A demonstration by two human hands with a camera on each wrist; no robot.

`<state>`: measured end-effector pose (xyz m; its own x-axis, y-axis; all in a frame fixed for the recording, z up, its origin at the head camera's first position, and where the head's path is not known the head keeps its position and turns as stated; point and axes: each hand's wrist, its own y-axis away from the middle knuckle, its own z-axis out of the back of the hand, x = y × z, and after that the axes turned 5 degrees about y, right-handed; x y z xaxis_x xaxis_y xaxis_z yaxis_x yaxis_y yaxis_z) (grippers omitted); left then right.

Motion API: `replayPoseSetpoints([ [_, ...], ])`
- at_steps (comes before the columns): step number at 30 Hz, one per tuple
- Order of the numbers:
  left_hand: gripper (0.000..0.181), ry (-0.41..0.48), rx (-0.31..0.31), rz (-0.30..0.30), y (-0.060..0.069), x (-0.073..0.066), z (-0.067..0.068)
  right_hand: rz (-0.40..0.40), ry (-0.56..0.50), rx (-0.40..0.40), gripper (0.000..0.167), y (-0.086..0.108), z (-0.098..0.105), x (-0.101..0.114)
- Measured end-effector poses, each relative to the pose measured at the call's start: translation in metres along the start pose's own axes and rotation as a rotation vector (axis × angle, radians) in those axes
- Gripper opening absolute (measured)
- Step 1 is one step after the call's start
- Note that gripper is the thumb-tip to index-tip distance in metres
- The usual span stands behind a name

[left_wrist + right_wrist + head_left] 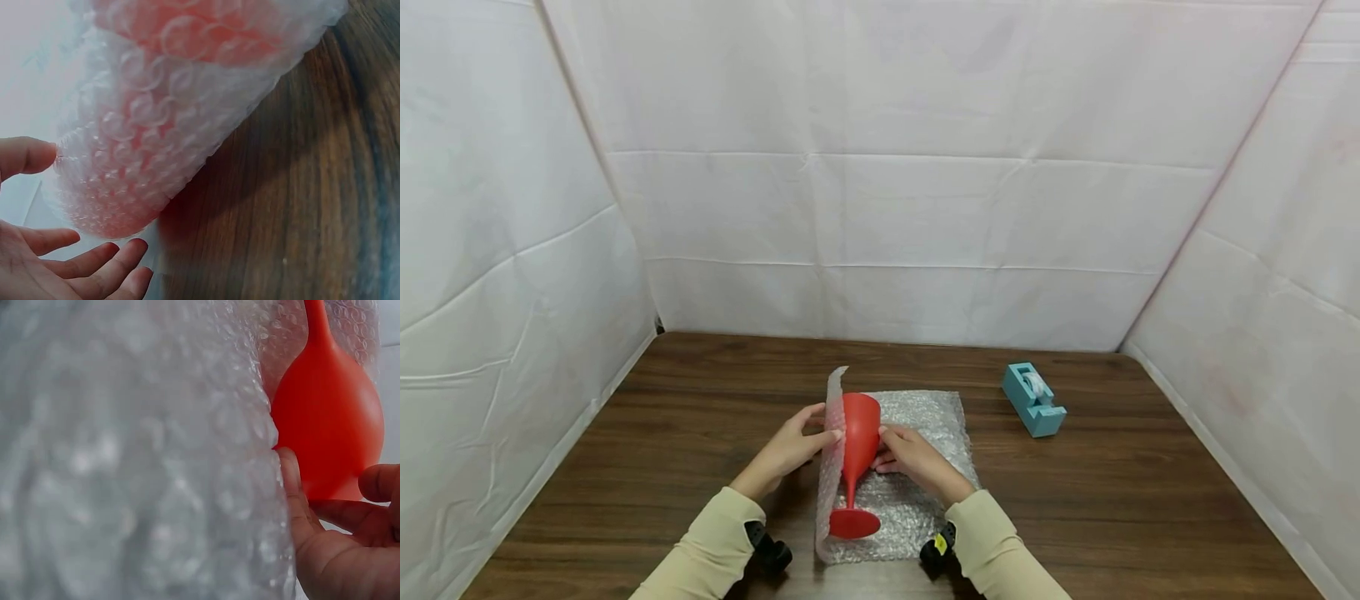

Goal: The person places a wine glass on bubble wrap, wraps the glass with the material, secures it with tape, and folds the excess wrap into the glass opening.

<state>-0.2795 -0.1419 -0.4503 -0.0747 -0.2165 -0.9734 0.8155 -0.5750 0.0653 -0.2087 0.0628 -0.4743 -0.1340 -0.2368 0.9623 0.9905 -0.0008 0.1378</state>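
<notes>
A red goblet (860, 429) lies on its side on a sheet of bubble wrap (928, 417), its base toward the person. The sheet's left side stands folded up against the goblet. My left hand (786, 452) holds that raised flap between thumb and fingers; in the left wrist view the goblet shows red through the bubble wrap (144, 125). From the right, my right hand (921, 462) grips the goblet's cup, thumb on one side and fingers low on the other. The right wrist view has the goblet (331, 419) close up, with blurred bubble wrap (137, 456) in front.
A light blue tape dispenser (1033, 402) with a roll of tape stands to the right on the brown wooden table (715, 392). White cloth walls (917, 208) enclose the table at the back and both sides.
</notes>
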Motion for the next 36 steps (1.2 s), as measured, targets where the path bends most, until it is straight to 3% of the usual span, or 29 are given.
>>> replayPoseSetpoints([
  [16, 0.067, 0.016, 0.009, 0.031, -0.006, 0.001, -0.010, -0.014, -0.045, 0.009, 0.039, 0.002, 0.005, -0.003],
  [21, 0.067, 0.015, 0.011, 0.030, -0.007, 0.000, -0.012, -0.018, -0.090, -0.021, 0.050, 0.004, 0.007, -0.002],
  [26, 0.067, -0.003, 0.012, 0.030, -0.007, -0.001, -0.014, -0.037, -0.133, -0.069, 0.049, 0.005, 0.006, -0.003],
  [36, 0.066, -0.022, 0.010, 0.033, -0.007, -0.005, -0.017, -0.045, -0.108, -0.092, 0.047, 0.004, 0.009, -0.007],
])
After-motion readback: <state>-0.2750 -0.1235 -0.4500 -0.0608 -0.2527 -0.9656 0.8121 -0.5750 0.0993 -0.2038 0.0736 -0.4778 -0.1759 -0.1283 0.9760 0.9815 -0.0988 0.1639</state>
